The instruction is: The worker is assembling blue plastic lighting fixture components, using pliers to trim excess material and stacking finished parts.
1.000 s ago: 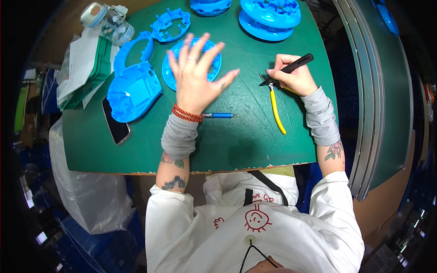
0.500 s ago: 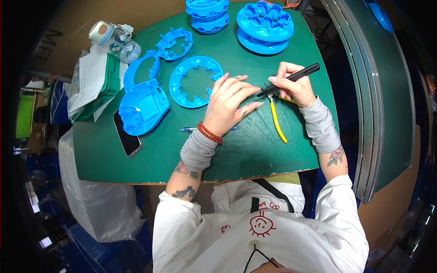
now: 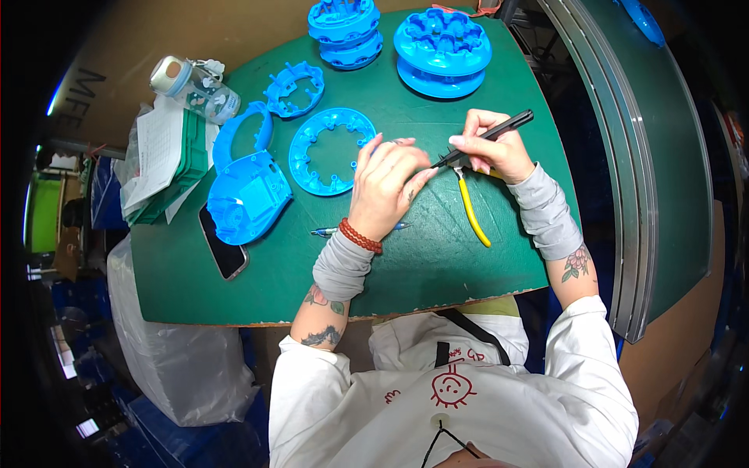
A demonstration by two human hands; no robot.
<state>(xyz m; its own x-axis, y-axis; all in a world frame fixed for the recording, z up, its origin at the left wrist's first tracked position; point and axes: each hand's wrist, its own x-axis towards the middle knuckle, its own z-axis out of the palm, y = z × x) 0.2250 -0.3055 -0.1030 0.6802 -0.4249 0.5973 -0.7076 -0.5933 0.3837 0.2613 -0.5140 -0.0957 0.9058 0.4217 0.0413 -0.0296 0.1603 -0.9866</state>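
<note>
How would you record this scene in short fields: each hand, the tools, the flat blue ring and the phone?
Right hand: grips black pen-shaped tool
Left hand: beside that tool's tip; contact unclear
Yellow-handled pliers-type tool: on green table, partly hidden
Flat blue ring: beyond the left forearm
Phone: partly covered by blue housing

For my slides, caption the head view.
Left hand beside the tip of a black pen-shaped tool in the right hand, near yellow-handled metal pliers.
</note>
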